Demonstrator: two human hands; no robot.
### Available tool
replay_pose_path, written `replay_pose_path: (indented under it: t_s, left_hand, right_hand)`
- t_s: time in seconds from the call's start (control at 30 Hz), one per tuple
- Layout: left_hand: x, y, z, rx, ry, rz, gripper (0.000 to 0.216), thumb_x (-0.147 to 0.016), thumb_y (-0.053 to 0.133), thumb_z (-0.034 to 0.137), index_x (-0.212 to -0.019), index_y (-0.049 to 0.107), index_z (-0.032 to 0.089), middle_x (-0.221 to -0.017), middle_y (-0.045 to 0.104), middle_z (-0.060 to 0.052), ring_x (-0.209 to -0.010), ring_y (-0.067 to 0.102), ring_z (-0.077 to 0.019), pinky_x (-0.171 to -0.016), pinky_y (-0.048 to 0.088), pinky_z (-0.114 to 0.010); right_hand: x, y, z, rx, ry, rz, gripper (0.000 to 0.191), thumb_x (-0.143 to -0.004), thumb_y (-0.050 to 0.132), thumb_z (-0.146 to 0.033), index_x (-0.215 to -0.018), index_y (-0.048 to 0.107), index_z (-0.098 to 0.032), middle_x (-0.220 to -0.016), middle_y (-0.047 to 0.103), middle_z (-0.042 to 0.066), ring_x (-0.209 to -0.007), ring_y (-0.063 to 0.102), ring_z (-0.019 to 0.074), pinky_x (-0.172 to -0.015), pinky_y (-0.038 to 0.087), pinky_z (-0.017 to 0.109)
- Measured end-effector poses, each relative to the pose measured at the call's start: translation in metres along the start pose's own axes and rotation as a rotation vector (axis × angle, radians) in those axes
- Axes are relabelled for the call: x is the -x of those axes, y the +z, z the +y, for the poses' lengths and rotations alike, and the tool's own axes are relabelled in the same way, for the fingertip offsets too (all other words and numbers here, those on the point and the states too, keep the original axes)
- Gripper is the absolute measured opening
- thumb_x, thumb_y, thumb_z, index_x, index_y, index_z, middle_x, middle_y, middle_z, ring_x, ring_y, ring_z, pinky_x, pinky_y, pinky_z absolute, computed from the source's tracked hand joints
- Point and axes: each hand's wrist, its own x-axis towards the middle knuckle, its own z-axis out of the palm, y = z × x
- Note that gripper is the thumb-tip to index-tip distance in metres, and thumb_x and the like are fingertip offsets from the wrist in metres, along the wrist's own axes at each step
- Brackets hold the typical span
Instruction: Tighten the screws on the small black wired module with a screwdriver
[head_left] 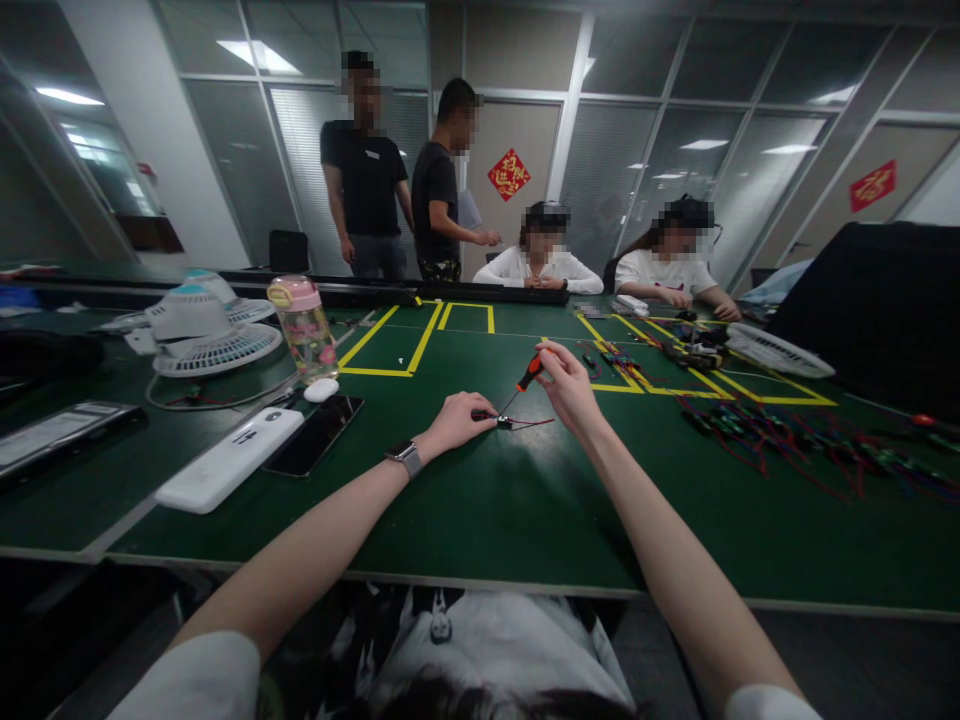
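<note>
My left hand [459,420] rests on the green table [480,500], fingers pinched on a small black component [501,421] with red wires trailing to the right. My right hand [568,385] is closed round a screwdriver [529,375] with an orange and black handle. Its shaft slants down-left and its tip meets the component. A watch sits on my left wrist.
At the left lie a white power bank [229,460], a black phone [315,448], a pink-capped bottle [304,328] and small fans [202,335]. A pile of wired parts [757,425] spreads at the right. Two people sit across the table; two stand behind.
</note>
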Motion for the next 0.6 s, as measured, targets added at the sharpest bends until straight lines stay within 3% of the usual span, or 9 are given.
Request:
replay_pose_path:
  t_s: [0.27,0.43,0.6]
  left_hand:
    - [0.0011,-0.0015,0.0036,-0.011,-0.016,0.002,0.013,-0.092,0.073,0.030,-0.100,0.081,0.025,-0.117,0.076,-0.002,-0.109,0.067,-0.0246,-0.103,0.046,-0.040]
    - [0.0004,-0.0003,0.0023,-0.005,-0.003,0.007,0.014,-0.093,0.071,0.032,-0.100,0.081,0.025,-0.116,0.077,-0.002,-0.108,0.068,-0.0236,-0.102,0.048,-0.038]
    - [-0.0005,0.0010,0.0003,0.014,0.031,0.017,0.015,-0.095,0.070,0.032,-0.098,0.082,0.024,-0.113,0.078,-0.002,-0.107,0.069,-0.0223,-0.100,0.049,-0.035]
  right_hand:
    - [-0.0023,-0.0020,0.0018,-0.029,-0.003,-0.048,0.039,-0.075,0.081,-0.057,-0.102,0.074,-0.030,-0.096,0.075,0.003,-0.095,0.070,0.0222,-0.089,0.055,0.040]
    - [-0.0004,0.0007,0.0010,-0.025,0.014,-0.047,0.044,-0.071,0.083,-0.060,-0.100,0.074,-0.028,-0.095,0.074,0.002,-0.091,0.068,0.0199,-0.085,0.055,0.035]
    - [0.0011,0.0047,0.0011,-0.014,0.008,-0.040,0.039,-0.069,0.085,-0.057,-0.092,0.074,-0.028,-0.080,0.068,-0.001,-0.080,0.064,0.0169,-0.076,0.053,0.030]
